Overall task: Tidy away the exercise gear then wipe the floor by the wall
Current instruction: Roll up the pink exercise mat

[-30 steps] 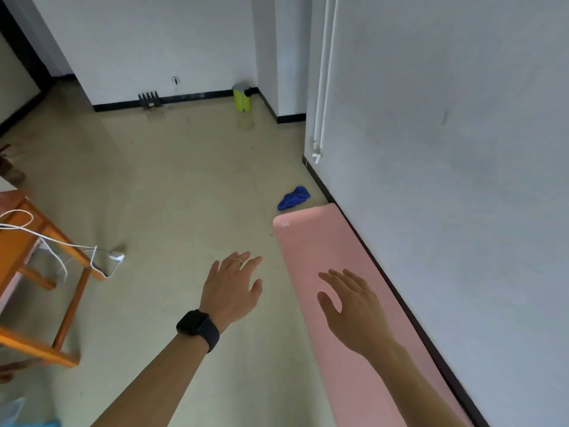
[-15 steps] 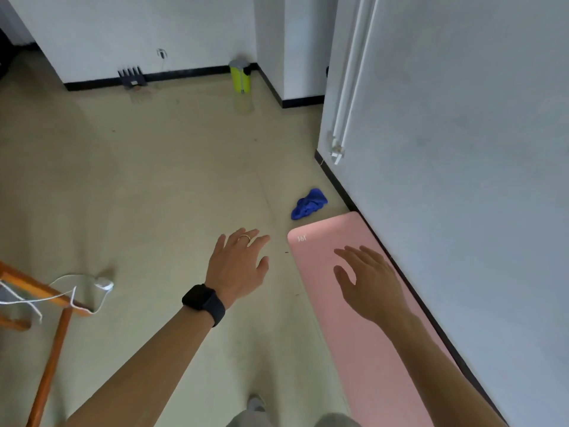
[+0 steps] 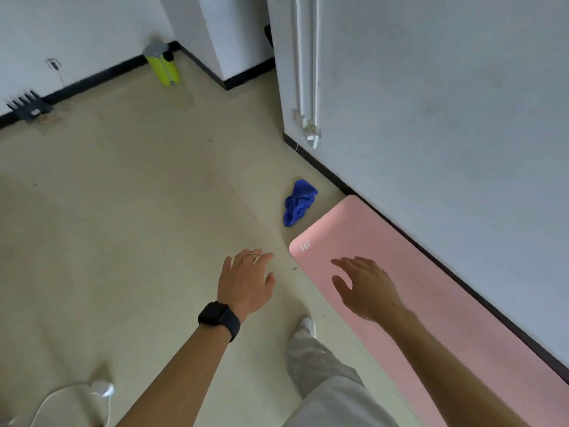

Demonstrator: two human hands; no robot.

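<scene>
Fingers [image 3: 348, 264] of both hands spread empty, right hand [image 3: 368, 289] nearer the pink mat's [image 3: 446, 318] short end just ahead, its length along the wall [image 3: 446, 118].

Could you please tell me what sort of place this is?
Likely a plain room, perhaps at home, used for exercise: a pink mat lies along the white wall on a pale floor, with a blue cloth beside it.

- Single head-worn wide-angle view, looking forward and down at the floor [image 3: 123, 211].
- Nearest the lens: left hand [image 3: 246, 282] and right hand [image 3: 366, 288], with the pink yoga mat [image 3: 431, 288] just below.
- The wall [image 3: 446, 118] runs along the right; the far corner is blurred and probably lens-warped.
</scene>
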